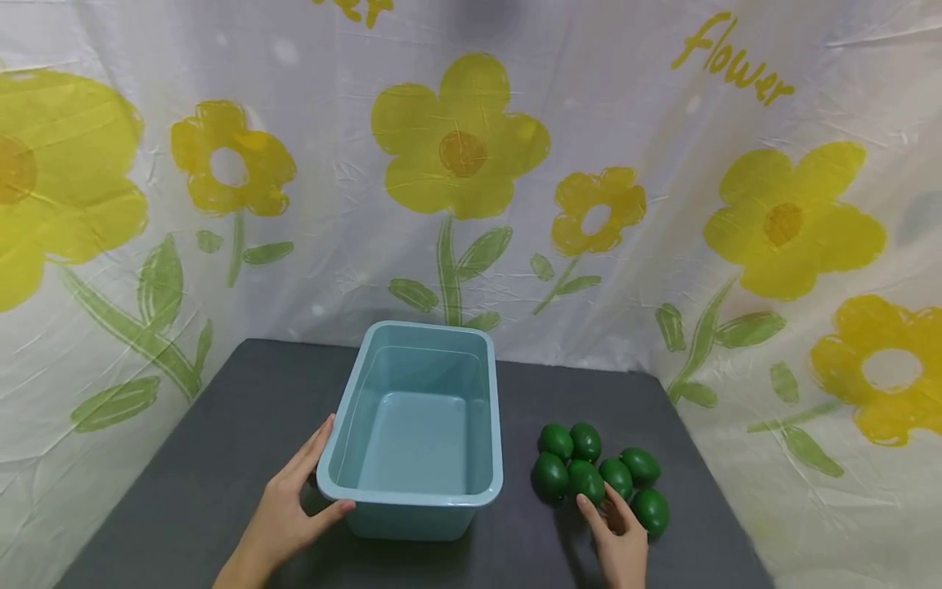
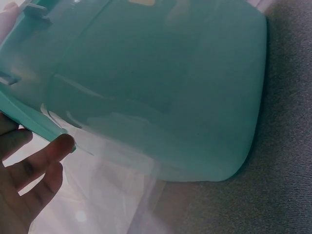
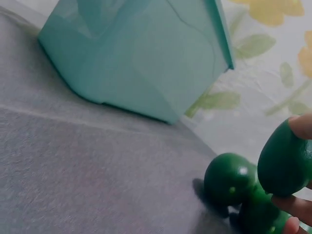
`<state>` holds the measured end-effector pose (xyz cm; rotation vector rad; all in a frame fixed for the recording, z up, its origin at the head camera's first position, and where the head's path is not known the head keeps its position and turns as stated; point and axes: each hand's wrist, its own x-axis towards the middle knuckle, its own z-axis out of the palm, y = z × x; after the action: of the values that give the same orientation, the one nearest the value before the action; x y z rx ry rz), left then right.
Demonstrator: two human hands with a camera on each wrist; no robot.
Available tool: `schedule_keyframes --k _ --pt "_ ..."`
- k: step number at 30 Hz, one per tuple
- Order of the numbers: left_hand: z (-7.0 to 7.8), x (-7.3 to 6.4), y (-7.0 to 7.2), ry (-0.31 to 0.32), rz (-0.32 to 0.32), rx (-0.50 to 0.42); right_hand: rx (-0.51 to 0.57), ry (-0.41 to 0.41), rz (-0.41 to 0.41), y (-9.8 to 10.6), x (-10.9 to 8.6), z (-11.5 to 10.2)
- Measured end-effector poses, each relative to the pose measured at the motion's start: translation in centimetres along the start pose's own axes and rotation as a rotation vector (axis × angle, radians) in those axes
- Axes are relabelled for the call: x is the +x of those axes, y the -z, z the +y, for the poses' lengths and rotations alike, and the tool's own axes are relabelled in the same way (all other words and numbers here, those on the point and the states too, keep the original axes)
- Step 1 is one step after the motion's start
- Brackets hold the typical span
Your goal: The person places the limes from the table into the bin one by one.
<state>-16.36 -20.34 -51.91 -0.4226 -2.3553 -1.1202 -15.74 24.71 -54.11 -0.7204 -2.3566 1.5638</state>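
A light blue plastic tub (image 1: 412,450) stands in the middle of the table, its inside bare. My left hand (image 1: 287,507) holds its near left corner, the thumb on the near rim and the fingers along the left side. In the left wrist view the fingers of the left hand (image 2: 31,170) curl at the tub's rim (image 2: 36,119). To the right, my right hand (image 1: 621,536) pinches a glossy dark green oval fruit (image 1: 585,481). The right wrist view shows this fruit (image 3: 282,158) between thumb and fingers, in front of other green fruits (image 3: 229,179).
Several more green fruits (image 1: 550,476) lie clustered around the held one, right of the tub. The dark grey table (image 1: 287,384) meets a white curtain (image 1: 331,270) printed with yellow flowers along its back and sides.
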Motion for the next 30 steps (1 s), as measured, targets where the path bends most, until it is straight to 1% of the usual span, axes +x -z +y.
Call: schedule_keyframes --k 4,7,11,14,18,23,26,30 --pt "0.0 0.1 -0.1 -0.009 -0.006 -0.005 -0.036 0.040 0.005 -0.1 0.2 -0.7" --pt "0.1 0.1 -0.1 -0.005 -0.007 -0.006 -0.031 0.057 -0.031 -0.2 0.2 -1.2" --pt "0.2 0.1 0.0 0.004 -0.004 0.003 0.002 0.066 -0.069 -0.6 0.2 -1.9" --pt "0.3 0.1 0.1 0.005 -0.001 0.004 0.011 0.082 -0.066 -1.0 0.2 -2.4" --pt "0.3 0.1 0.1 0.001 0.006 0.002 0.023 0.130 -0.043 -1.5 0.2 -3.3" --pt "0.3 0.2 0.2 -0.013 0.012 0.002 0.045 0.184 -0.045 -1.9 0.6 -4.7" --pt "0.3 0.2 0.1 -0.013 0.008 0.001 0.067 0.199 -0.042 -2.1 0.9 -5.5" --pt "0.3 0.1 0.1 -0.007 0.004 -0.006 0.117 0.238 -0.034 -2.5 1.0 -6.3"
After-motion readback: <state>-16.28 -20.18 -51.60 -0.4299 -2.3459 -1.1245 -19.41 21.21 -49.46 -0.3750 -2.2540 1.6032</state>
